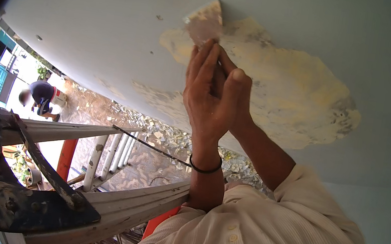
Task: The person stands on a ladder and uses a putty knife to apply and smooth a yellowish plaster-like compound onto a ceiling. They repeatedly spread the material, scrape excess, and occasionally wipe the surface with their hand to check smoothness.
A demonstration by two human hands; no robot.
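A flat scraper with a smeared blade is pressed to the pale painted surface above me. My left hand, with a black band on its wrist, is closed at the scraper's base, fingertips touching the blade. My right hand is behind it, closed around the scraper's handle, largely hidden by my left hand. Just right of the blade spreads an uneven cream patch of filler with grey mottled spots.
An aluminium ladder with a dark hinge bracket stands at my lower left. Below, a bent-over person is beside a pale bucket. Paint flakes litter the paved ground. A green gate is at the far left.
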